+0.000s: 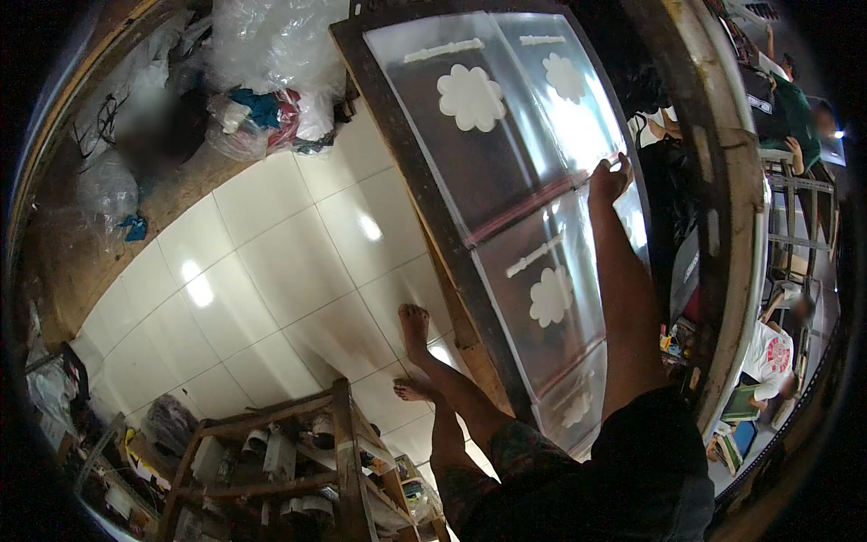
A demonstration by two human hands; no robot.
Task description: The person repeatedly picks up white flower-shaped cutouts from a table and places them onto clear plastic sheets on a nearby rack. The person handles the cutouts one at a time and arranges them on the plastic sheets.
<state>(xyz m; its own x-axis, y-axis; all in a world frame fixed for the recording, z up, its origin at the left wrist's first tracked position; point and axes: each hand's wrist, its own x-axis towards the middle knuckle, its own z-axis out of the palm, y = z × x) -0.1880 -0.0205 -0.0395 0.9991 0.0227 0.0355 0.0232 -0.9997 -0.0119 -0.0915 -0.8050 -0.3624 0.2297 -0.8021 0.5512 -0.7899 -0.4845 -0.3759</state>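
Clear plastic sheeting (506,163) covers a dark-edged table (384,104). White flower-shaped patches (471,98) and narrow white strips (444,51) show on it, panel by panel. A reddish band (528,210) crosses between two of the panels. My right hand (610,178) is at the far end of this band, near the table's right side, its fingers pinched together. Whatever is between them is too small to make out. My right forearm reaches across the sheeting. My left hand is out of view.
A wooden rack (339,452) holding rolls and bundles stands at the lower left. Clear plastic bags (280,45) and cloth are piled at the upper left. My bare feet (414,330) stand on white floor tiles (271,212). Beyond a frame on the right, other people (772,352) sit.
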